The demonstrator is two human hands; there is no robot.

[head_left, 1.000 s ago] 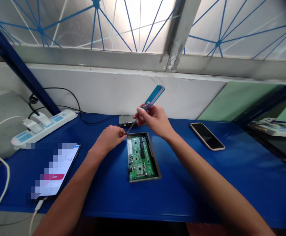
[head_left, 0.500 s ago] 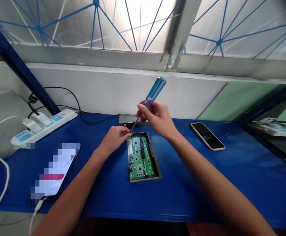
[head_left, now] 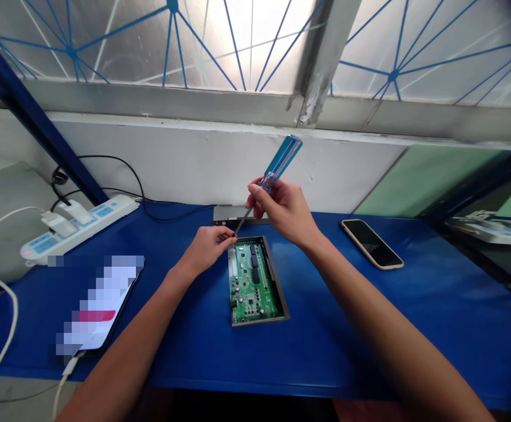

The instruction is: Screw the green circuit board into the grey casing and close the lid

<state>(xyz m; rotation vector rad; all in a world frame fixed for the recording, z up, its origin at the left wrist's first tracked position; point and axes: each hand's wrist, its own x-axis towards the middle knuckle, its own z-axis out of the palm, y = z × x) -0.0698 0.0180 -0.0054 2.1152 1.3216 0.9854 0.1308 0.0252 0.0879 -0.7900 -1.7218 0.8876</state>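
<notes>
My right hand (head_left: 282,210) grips a screwdriver (head_left: 277,166) with a clear blue handle, tilted up to the right, its metal shaft slanting down to the left. My left hand (head_left: 208,246) is closed in a pinch right at the shaft's tip; what it pinches is too small to make out. Just below both hands lies an open grey case with a green circuit board (head_left: 253,282) on the blue table (head_left: 334,328).
A lit phone (head_left: 97,305) on a white cable lies at the left, a dark phone (head_left: 372,244) at the right. A white power strip (head_left: 75,225) with plugs sits at the back left. A grey cover (head_left: 231,214) rests behind the case, by the wall.
My right hand has lifted the screwdriver a little up and to the right. My left hand has followed slightly, staying pinched at the tip.
</notes>
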